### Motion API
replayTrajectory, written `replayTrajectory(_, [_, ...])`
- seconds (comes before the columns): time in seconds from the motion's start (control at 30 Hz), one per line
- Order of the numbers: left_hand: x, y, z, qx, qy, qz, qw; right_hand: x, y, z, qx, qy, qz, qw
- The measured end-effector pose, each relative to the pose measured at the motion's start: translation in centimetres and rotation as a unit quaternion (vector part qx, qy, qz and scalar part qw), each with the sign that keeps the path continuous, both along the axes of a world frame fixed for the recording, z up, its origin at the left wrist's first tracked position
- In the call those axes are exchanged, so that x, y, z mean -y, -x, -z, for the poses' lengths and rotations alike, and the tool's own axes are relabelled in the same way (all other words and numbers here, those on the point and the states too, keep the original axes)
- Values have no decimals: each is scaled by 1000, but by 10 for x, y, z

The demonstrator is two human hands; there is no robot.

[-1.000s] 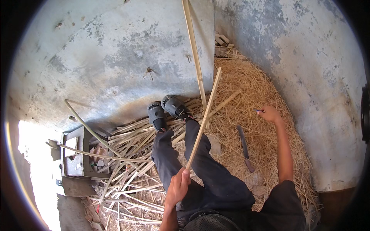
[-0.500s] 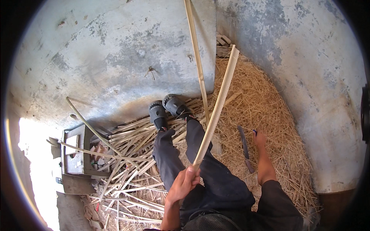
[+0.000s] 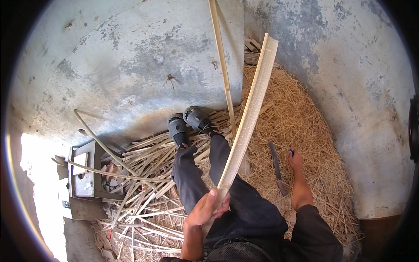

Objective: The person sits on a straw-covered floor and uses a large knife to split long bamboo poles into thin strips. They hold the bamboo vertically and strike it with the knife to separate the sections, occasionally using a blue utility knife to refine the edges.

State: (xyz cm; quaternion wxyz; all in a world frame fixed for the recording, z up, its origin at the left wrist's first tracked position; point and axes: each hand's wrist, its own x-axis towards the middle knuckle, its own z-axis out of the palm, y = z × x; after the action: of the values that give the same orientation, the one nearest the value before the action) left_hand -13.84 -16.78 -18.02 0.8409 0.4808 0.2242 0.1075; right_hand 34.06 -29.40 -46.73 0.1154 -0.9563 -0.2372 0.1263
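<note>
In my left hand (image 3: 206, 208) is a long split bamboo piece (image 3: 248, 118), pale and hollowed like a trough. The fingers and thumb wrap round its lower part, and its far end points up and slightly right. My right hand (image 3: 296, 160) hangs to the right over the shavings, closed. A small blue bit (image 3: 291, 151) shows at its fingers; what it belongs to is too small to make out. Left of that hand, a dark long-bladed knife (image 3: 276, 163) lies on the shavings, apart from it.
A heap of straw-like bamboo shavings (image 3: 301, 109) covers the floor at right. Several loose bamboo strips (image 3: 152, 209) lie at left beside an open box (image 3: 85, 172). One tall strip (image 3: 223, 65) leans on the grey wall (image 3: 131, 56). My shoes (image 3: 197, 118) stand near the wall.
The bamboo piece has turned in my left hand, so its wide hollow face now shows, and it has risen a little. My right hand has shifted slightly down and right.
</note>
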Motion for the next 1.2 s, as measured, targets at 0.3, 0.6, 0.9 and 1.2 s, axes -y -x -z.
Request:
replayTrajectory(0.3, [0, -1, -1, 10, 2, 7, 1000, 2, -3, 4, -2, 7, -3, 1000])
replayTrajectory(0.6, [0, -1, -1, 17, -3, 13, 1000, 4, -3, 4, -18, 27, -6, 999])
replayTrajectory(0.9, [0, -1, -1, 22, -2, 13, 1000, 10, 0, 5, -3, 12, 4, 1000])
replayTrajectory(1.2, [0, -1, -1, 19, -3, 12, 1000, 17, 2, 8, -18, 8, 13, 1000])
